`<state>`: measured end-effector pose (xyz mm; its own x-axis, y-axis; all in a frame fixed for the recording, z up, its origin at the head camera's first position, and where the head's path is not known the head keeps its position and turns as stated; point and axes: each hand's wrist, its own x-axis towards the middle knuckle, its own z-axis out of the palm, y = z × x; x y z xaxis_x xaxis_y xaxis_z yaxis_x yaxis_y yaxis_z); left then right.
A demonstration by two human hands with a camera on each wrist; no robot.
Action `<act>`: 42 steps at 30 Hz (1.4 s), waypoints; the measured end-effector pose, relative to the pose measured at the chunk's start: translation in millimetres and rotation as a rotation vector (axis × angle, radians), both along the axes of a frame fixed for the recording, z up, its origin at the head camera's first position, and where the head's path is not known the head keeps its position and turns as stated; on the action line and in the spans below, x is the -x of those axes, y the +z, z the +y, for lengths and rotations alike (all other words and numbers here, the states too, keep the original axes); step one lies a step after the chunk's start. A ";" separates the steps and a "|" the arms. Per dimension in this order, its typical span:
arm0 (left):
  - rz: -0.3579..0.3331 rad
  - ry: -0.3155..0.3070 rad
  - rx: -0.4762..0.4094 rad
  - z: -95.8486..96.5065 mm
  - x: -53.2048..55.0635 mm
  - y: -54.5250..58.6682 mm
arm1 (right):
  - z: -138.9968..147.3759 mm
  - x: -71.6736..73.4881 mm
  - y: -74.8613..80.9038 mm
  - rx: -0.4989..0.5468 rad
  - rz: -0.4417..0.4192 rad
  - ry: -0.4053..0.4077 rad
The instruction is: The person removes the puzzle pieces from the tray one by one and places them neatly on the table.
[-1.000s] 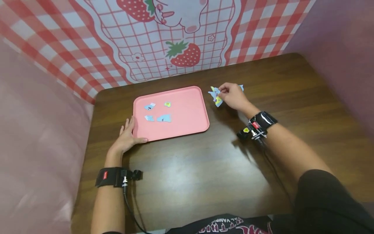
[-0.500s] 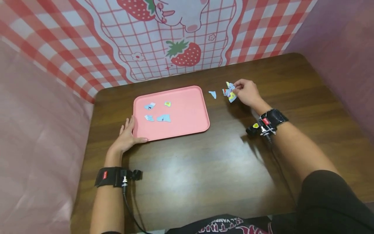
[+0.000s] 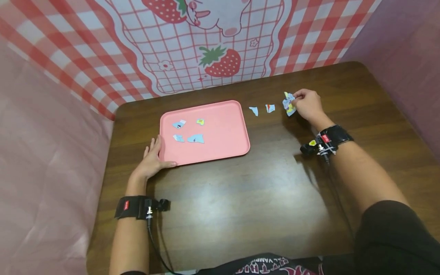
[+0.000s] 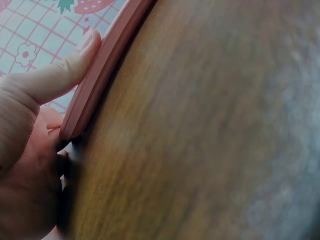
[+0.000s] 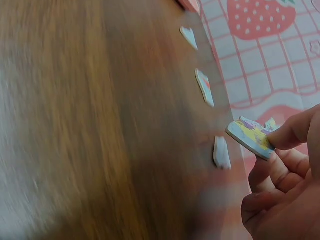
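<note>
My right hand [image 3: 309, 105] pinches a thin, irregular puzzle piece [image 5: 251, 137] printed blue, yellow and purple between thumb and fingers, above the table right of the tray. Below it in the right wrist view, a pale piece [image 5: 221, 152] lies on the wood. A light blue piece [image 3: 254, 110] and a blue-and-red piece [image 3: 270, 108] lie in a row between tray and hand. At the pink tray's [image 3: 227, 141] near left corner rests my left hand [image 3: 150, 162], thumb along the front rim and fingers along the left side.
Inside the tray lie several puzzle pieces, among them a small yellow one [image 3: 200, 122] and a larger blue one [image 3: 196, 138]. A checked strawberry cloth [image 3: 237, 88] hangs behind the brown table [image 3: 213, 206]. Cables [image 3: 154, 244] trail from both wrist cameras.
My right hand has moved right, away from the tray, with its pieces. The light blue piece and then the blue-and-red piece now lie apart on the table. My left hand stays at the tray.
</note>
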<state>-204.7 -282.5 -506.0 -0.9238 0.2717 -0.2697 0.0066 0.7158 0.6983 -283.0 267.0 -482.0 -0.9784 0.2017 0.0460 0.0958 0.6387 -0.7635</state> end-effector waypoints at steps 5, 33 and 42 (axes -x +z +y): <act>-0.012 0.011 -0.006 1.4 0.5 0.4 | 14.2 -1.5 1.1 -0.010 -0.024 -0.042; -0.021 0.017 -0.005 0.7 0.9 3.1 | 44.7 3.3 -9.3 -0.137 -0.140 -0.109; -0.019 0.038 -0.018 3.4 -2.6 -2.2 | 40.8 5.0 -8.0 -0.206 -0.190 -0.150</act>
